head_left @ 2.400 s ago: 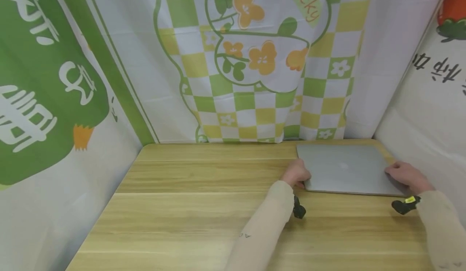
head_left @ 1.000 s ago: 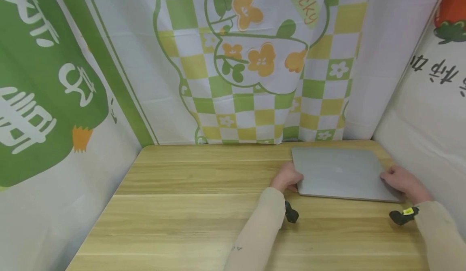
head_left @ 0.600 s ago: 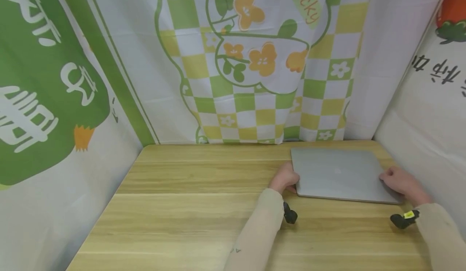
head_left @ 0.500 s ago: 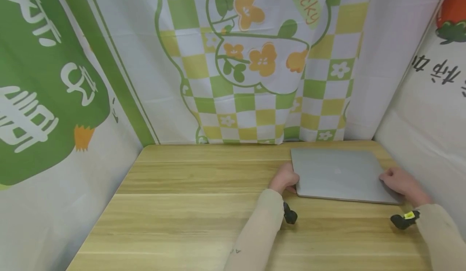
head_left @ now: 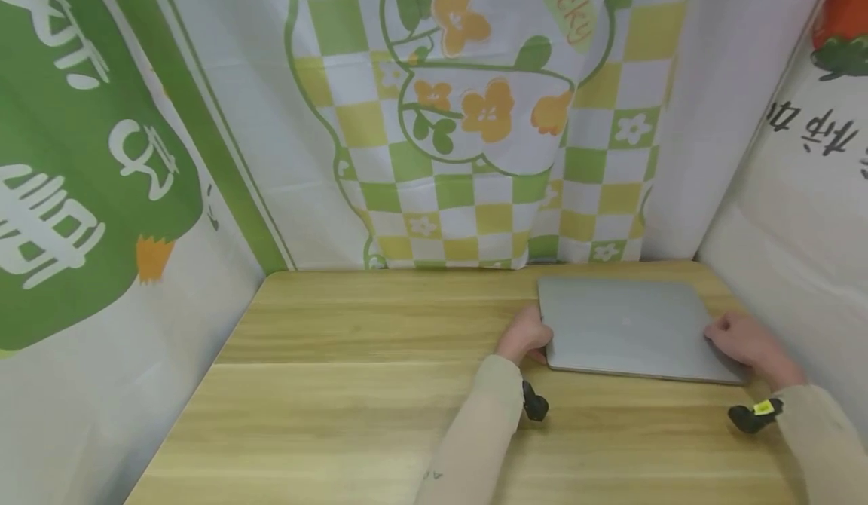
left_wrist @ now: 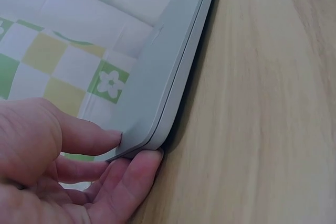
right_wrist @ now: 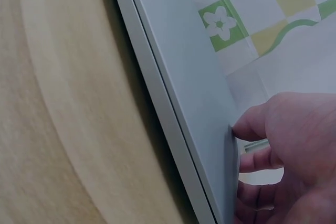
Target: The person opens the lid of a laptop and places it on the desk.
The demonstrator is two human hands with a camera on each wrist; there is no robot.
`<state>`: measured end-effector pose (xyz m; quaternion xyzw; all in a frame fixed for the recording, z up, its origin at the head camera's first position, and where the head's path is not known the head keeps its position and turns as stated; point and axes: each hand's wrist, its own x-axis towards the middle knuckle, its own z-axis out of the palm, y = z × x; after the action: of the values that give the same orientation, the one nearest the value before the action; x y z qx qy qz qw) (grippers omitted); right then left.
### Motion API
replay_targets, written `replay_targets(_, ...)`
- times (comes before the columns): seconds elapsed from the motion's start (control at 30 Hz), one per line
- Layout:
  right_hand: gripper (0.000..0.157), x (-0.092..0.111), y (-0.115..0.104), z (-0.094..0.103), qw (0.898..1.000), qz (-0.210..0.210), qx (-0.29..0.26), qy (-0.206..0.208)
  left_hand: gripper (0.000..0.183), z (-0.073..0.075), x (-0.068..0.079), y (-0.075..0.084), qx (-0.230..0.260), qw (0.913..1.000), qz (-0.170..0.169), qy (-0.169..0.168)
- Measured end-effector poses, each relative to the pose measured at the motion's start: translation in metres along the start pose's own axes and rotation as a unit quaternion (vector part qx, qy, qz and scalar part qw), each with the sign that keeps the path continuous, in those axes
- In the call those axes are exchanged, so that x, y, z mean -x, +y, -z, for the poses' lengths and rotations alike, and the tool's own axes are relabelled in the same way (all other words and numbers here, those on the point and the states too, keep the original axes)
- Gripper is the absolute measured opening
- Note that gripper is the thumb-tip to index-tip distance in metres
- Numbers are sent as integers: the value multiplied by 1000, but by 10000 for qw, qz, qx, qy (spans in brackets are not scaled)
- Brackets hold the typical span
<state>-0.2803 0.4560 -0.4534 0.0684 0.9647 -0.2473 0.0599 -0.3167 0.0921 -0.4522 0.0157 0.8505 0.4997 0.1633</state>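
Now the laptop [head_left: 627, 332] (closed) slightly nearer, further left.

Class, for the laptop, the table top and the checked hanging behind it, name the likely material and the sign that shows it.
Laptop: probably metal, matte silver-grey, from its even, dull sheen and crisp edges.
Table top: wood or wood-look laminate, smooth-looking; the grain streaks fit either.
Checked hanging: likely printed fabric, matte, since it hangs in soft folds.

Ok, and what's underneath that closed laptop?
Below the laptop is the wooden table, with a dark shadow along the near edge. The left hand has fingertips under a near corner. The laptop covers the rest, so I can't tell what's there.
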Motion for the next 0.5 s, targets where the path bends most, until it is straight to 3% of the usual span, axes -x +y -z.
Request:
replay_targets(0.23,32,0,-6,-3,9999,99,-93,-11,17,6,5,-3,141,9999,-27,42)
replay_targets(0.5,35,3,-12,-5,9995,227,238,23,15,13,5,-7,-18,9998,207,-64)
